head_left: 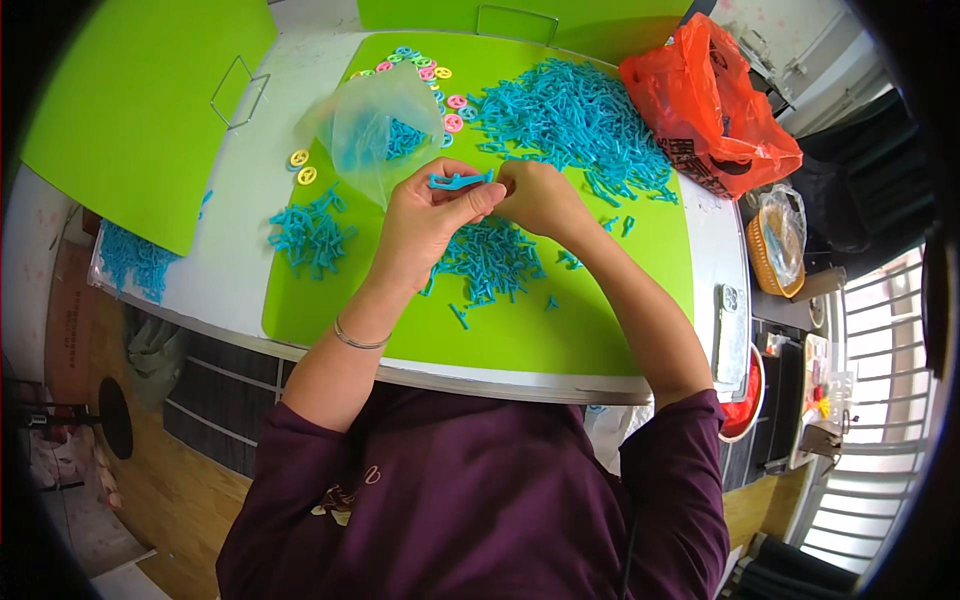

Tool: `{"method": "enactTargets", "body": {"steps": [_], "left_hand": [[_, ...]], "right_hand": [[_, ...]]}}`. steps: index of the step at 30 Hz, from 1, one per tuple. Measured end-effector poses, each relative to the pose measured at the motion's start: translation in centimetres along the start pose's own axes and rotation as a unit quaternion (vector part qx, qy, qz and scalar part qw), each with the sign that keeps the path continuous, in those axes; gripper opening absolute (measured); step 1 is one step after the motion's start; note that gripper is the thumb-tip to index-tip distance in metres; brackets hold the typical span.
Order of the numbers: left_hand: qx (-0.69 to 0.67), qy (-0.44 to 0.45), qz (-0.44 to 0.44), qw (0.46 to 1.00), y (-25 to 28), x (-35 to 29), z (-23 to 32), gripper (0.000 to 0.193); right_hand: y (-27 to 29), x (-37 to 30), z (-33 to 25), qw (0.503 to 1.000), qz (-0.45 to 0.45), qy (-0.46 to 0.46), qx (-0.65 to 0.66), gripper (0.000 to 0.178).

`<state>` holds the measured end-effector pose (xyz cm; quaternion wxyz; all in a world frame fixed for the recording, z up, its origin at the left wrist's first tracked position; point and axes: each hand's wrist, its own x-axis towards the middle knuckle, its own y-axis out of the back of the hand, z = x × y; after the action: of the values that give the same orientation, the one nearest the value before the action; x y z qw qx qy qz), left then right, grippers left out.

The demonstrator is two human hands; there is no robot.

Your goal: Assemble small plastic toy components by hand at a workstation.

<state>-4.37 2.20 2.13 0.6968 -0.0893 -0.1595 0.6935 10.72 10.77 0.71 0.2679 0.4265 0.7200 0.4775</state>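
My left hand [422,218] pinches a small blue plastic piece [456,182] with a thin, bracket-like shape. Close against its fingertips, my right hand [545,200] is closed, and its curled fingers hide whatever they may hold. Under both hands lies a loose pile of blue plastic pieces [490,262] on the green mat [480,345]. A clear plastic bag [360,120] with more blue pieces inside stands just beyond my left hand. Another small blue heap [308,238] is to the left, and a large blue heap [575,120] spreads at the back right.
Pink, yellow, green and blue plastic rings [453,122] lie around the bag, with yellow ones [306,176] to its left. A red plastic bag [710,110] sits at the back right corner. A phone [730,320] rests on the right table edge, and an orange basket [770,250] is beyond it.
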Motion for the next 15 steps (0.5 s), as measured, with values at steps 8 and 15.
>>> {"method": "enactTargets", "body": {"steps": [8, 15], "left_hand": [[-0.009, 0.062, -0.059, 0.996, -0.9, -0.6, -0.8, 0.015], [-0.005, 0.099, -0.105, 0.99, -1.4, -0.9, -2.4, 0.016]], "right_hand": [[1.5, -3.6, 4.0, 0.863, -0.071, -0.088, 0.493, 0.018], [1.5, -5.9, 4.0, 0.763, -0.065, -0.093, 0.637, 0.01]]}}
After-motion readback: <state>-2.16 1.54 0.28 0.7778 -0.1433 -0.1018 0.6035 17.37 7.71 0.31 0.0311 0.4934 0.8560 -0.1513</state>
